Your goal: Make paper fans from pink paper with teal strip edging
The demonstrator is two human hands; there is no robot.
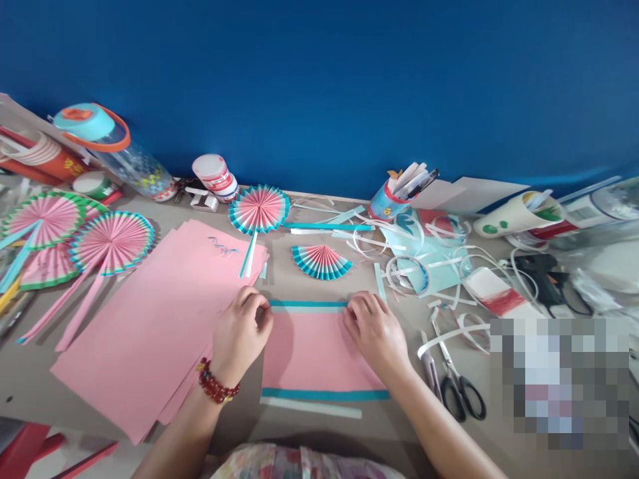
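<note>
A pink sheet of paper (319,349) lies flat before me, with a teal band (324,394) along its near edge and another along its far edge. Just inside the far band runs a pale paper strip (309,309). My left hand (243,332) pinches with thumb and forefinger at the left end of that strip. At its right end, the fingers of my right hand (374,332) are bent together on the strip and the sheet. Another pale strip (312,408) lies below the near edge. Beyond the sheet sits a folded half-round paper fan (322,261).
Left of me are a stack of pink paper (134,319) and pleated fans (112,243). A round fan (259,209) lies behind. On the right are scissors (456,382), a cutter (429,366), strip scraps, a glue gun (542,273) and a pen cup (389,198). A bottle (130,159) stands back left.
</note>
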